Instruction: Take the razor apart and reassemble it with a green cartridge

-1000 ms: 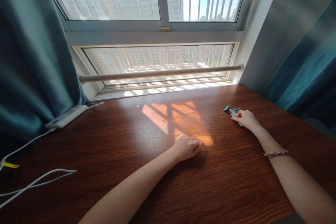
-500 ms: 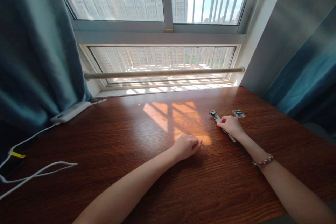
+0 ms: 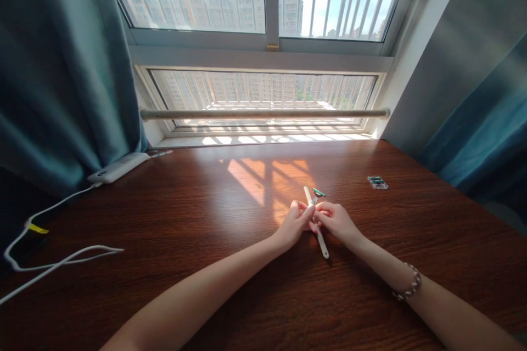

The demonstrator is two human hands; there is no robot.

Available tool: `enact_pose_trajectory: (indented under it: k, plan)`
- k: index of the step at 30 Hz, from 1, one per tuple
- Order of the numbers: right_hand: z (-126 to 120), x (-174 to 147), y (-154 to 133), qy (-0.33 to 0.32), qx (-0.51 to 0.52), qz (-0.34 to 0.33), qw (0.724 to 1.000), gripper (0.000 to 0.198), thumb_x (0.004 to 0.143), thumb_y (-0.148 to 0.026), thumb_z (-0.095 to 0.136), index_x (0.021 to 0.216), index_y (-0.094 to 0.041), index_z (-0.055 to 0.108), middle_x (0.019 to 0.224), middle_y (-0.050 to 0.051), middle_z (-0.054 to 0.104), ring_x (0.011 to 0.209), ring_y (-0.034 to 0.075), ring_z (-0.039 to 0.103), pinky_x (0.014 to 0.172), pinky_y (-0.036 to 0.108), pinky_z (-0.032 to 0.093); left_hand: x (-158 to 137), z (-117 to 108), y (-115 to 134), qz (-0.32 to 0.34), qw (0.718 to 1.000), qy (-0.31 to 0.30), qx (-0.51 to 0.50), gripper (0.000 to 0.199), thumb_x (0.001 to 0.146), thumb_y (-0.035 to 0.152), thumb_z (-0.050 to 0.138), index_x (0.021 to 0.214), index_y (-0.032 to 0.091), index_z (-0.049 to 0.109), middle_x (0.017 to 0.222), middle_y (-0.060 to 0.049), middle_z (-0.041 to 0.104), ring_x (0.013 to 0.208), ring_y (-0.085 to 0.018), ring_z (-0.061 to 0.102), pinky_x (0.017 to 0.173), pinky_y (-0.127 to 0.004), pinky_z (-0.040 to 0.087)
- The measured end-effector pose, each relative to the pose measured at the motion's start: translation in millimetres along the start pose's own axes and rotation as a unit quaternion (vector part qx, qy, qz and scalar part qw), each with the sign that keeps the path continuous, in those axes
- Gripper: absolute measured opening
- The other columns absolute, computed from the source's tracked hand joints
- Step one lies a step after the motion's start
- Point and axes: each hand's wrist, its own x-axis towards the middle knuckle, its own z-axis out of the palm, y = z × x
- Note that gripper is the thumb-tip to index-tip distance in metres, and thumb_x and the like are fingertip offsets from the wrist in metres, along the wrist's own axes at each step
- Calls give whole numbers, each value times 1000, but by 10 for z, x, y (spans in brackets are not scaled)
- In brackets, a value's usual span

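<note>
My left hand (image 3: 295,226) and my right hand (image 3: 336,223) meet over the middle of the table, fingers closed around a razor (image 3: 319,193) with a green-edged head. The head points up and away from me, and its neck runs down between my fingertips. A slim white bar (image 3: 323,245) with a hole at its near end crosses the neck at a slant. Its far tip shows beyond my left fingers. My fingers hide where the two pieces cross, so I cannot tell whether they are joined.
A small clear case (image 3: 377,182) with dark green pieces lies at the right on the brown table (image 3: 197,203). At the left, a white power strip (image 3: 119,169) and a white cable (image 3: 78,259) lie near the curtain (image 3: 69,66). The window (image 3: 263,88) is behind the table.
My right hand has carried the razor and white bar left from near the clear case. My left hand, earlier closed by itself on the table, now holds the razor too. The view has shifted slightly.
</note>
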Motion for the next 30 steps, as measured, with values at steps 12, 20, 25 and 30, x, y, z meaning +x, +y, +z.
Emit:
enact_pose_trajectory:
  k: [12, 20, 25, 30]
  plan:
    - [-522, 264, 144, 111, -272, -144, 945, 20, 80, -34, 48, 81, -22, 63, 94, 4, 60, 89, 16, 58, 75, 27, 48, -29, -93, 143, -29, 998, 47, -36, 34, 70, 38, 62, 82, 20, 35, 54, 9, 44, 38, -3, 32, 38, -15, 22]
    - [-1810, 448, 934, 343, -416, 27, 842, 74, 64, -43, 61, 119, 1, 38, 115, 30, 46, 109, 40, 42, 89, 54, 29, 70, -278, 190, -70, 995, 71, -24, 5, 69, 21, 49, 68, 16, 47, 48, 6, 42, 35, -4, 30, 35, -18, 16]
    - [-1860, 457, 1126, 341, -436, 60, 831, 59, 67, -39, 56, 113, -4, 44, 97, 22, 60, 90, 33, 55, 80, 44, 38, 100, -318, 220, -58, 995, 83, -23, 12, 69, 23, 47, 64, 14, 52, 49, 2, 48, 36, -5, 33, 36, -20, 21]
    - [-1646, 497, 963, 334, -426, 42, 840, 58, 68, -41, 56, 113, -7, 42, 93, 19, 63, 85, 30, 58, 74, 39, 42, -70, -567, 268, -35, 991, 128, 5, 18, 68, 24, 51, 62, 11, 61, 46, 2, 45, 38, -5, 33, 37, -19, 20]
